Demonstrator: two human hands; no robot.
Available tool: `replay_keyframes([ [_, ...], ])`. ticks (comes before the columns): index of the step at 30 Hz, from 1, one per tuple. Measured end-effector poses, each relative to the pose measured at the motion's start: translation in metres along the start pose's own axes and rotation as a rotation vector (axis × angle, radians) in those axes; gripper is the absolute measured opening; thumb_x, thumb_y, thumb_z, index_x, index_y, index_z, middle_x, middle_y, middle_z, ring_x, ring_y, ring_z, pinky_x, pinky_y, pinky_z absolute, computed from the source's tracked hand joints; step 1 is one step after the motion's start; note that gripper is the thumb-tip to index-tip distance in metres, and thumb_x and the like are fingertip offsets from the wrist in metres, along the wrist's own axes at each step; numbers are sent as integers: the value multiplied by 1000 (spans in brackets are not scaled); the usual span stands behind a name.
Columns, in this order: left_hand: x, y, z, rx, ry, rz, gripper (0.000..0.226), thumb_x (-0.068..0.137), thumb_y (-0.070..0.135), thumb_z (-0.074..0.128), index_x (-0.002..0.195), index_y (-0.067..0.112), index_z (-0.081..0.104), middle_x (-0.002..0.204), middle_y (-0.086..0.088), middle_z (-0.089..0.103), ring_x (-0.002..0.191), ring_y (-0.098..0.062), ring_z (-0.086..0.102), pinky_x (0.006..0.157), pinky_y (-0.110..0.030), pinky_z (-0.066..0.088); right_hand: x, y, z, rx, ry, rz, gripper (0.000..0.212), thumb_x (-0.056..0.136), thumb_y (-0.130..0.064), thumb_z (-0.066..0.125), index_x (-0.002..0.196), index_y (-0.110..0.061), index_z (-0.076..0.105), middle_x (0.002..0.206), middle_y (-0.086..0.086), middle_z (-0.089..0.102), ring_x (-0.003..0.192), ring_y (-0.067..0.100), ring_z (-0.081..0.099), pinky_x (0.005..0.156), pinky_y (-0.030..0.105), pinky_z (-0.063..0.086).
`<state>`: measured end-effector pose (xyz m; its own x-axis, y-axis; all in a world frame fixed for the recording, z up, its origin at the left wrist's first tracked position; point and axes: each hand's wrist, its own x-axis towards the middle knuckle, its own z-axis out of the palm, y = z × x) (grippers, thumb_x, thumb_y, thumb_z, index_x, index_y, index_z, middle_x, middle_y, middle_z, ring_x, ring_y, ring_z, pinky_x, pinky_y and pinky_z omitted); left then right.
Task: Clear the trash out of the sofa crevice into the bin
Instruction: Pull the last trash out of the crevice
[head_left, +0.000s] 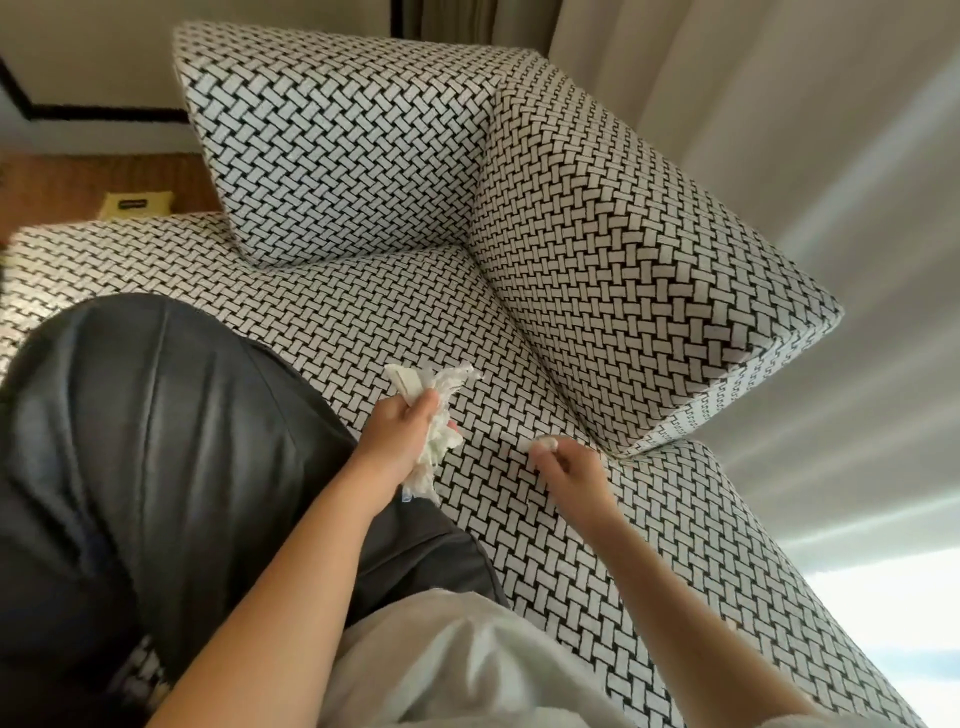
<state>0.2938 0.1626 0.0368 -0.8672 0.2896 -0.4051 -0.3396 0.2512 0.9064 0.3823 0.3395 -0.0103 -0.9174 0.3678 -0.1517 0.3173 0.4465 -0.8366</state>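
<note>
Left of the black-and-white woven wedge cushion (649, 270), the left hand (402, 441) grips a crumpled white tissue wad (441, 384) above the seat (519, 519). The right hand (571, 473), nearer the cushion, pinches a small white scrap (545, 443) just beside its lower corner, where the crevice (543, 364) runs away from the fingers (537, 458). No bin shows, and the crevice's depths are hidden.

The sofa (363, 322) is one weave throughout: white bars on black, a basket pattern, carried over the back cushion (332, 156) and side cushion (623, 260). The crumpled tissue (441, 384) is white, the small scrap (546, 443) too. Trousers (156, 441) plain dark charcoal; top (467, 660) pale grey-white. A yellow packet (136, 203) on the reddish-brown wooden floor (57, 182) — curtains (779, 130) cream.
</note>
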Motion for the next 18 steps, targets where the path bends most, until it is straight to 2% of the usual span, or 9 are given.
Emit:
replay_keyframes([
  [2,-3,4,-2,-23,5,5,27,96,37,41,87,20,59,82,-2,66,71,-17,60,61,-27,47,9,-31,20,106,6,12,28,97,-28,41,75,-18,55,63,1,52,52,20,46,51,32,43],
  [4,-3,11,-11,-22,-10,31,27,96,35,43,91,17,61,81,1,65,68,-11,59,57,-24,44,19,-64,34,224,11,18,25,98,-28,40,89,-18,61,82,4,64,75,12,60,71,26,51],
  [5,-2,16,-18,-7,-23,48,26,96,35,43,94,16,61,84,1,65,71,-10,60,58,-23,44,25,-81,40,323,-11,0,25,98,-26,40,93,-15,62,90,6,67,83,13,63,76,24,52],
  [8,1,36,-51,32,3,60,20,94,39,45,101,22,52,85,8,57,75,-7,55,60,-24,42,42,-125,55,610,-218,-44,29,98,-22,39,100,-3,61,104,17,65,97,24,63,86,29,52],
  [10,3,48,-79,71,26,42,18,92,42,48,101,26,47,86,10,54,75,-6,51,61,-25,43,51,-150,71,644,-404,-77,29,97,-28,42,102,-8,63,105,16,63,99,26,58,93,36,47],
  [12,1,58,-102,96,5,8,20,94,38,46,102,21,53,89,6,59,74,-5,57,67,-25,50,57,-174,89,570,-531,-125,29,93,-37,48,100,-14,65,101,16,62,94,26,54,92,44,41],
  [14,-4,65,-131,6,-26,-14,20,97,28,42,100,17,59,90,-6,66,70,-7,64,65,-19,53,61,-202,114,564,-579,-137,30,94,-30,47,106,-7,63,102,19,63,94,33,57,93,53,41],
  [16,-7,67,-156,-118,-72,-24,21,98,22,42,97,17,62,101,-17,66,89,-22,66,76,-29,51,64,-225,133,570,-563,-145,28,96,-19,47,110,2,60,108,29,61,99,42,59,96,56,42],
  [18,-9,65,-190,-181,-75,-17,19,96,22,45,95,16,63,97,-18,60,90,-28,58,71,-33,44,67,-249,156,529,-583,-196,23,95,-15,48,105,1,62,105,33,60,93,41,60,91,56,44],
])
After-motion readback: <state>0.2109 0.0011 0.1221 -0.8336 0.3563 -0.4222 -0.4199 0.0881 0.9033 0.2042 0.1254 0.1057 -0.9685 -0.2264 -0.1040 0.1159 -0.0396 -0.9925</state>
